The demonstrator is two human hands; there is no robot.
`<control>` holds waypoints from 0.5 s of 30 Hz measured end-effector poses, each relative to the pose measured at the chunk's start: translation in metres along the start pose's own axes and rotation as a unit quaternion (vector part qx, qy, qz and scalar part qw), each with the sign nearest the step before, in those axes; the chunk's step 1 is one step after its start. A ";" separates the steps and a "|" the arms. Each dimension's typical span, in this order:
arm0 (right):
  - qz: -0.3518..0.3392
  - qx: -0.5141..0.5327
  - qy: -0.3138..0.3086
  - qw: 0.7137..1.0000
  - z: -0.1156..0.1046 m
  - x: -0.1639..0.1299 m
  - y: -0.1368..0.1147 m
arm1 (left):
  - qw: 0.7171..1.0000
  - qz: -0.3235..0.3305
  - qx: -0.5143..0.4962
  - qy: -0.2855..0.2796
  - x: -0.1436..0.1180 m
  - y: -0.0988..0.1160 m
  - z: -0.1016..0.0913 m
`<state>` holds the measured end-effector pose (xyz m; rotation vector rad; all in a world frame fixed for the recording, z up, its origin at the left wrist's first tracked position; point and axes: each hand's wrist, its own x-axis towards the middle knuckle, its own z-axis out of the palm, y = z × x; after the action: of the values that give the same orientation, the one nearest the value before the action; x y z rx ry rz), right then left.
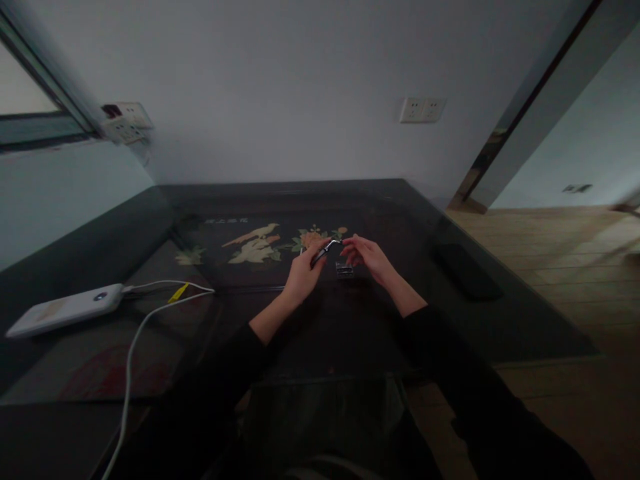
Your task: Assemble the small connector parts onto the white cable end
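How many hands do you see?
2: the left hand holds a slim tool, and the right hand is beside its tip, both over the dark table.

Dressed in plain black, with left sleeve (210, 393) and right sleeve (465, 367) ending short of the bare hands (304, 268). Below the counter's (350, 340) near edge, clad in dark greenish cloth (325, 417), paler lower down.

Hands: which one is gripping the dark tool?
The left hand, closed around the dark tool; the right hand is by the tool's bent tip, whether touching is unclear.
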<state>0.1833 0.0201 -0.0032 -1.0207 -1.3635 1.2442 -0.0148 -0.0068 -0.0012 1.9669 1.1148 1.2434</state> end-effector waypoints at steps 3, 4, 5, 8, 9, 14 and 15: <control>0.003 0.011 -0.021 1.000 0.003 -0.001 0.001 | 0.999 0.036 0.026 0.000 -0.002 -0.001 -0.001; 0.000 0.010 -0.025 1.000 0.003 -0.001 0.001 | 0.999 0.041 0.032 0.001 -0.002 0.000 -0.002; -0.003 0.008 -0.028 1.000 0.004 -0.001 0.002 | 0.999 0.041 0.034 0.003 -0.003 0.000 -0.002; -0.006 0.006 -0.037 0.999 0.004 -0.001 0.004 | 0.999 0.029 0.025 0.008 -0.004 0.002 -0.003; -0.006 0.007 -0.039 0.999 0.004 -0.001 0.004 | 0.999 0.025 0.024 0.008 -0.004 0.002 -0.003; 0.005 0.011 -0.045 0.999 0.004 -0.002 0.004 | 0.999 0.031 0.039 -0.002 -0.004 0.001 -0.003; 0.006 0.013 -0.046 0.999 0.004 -0.002 0.003 | 0.999 0.033 0.038 -0.004 -0.004 0.000 -0.003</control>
<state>0.1796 0.0178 -0.0068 -0.9658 -1.4100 1.3294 -0.0179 -0.0100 -0.0015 2.0790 1.1154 1.2430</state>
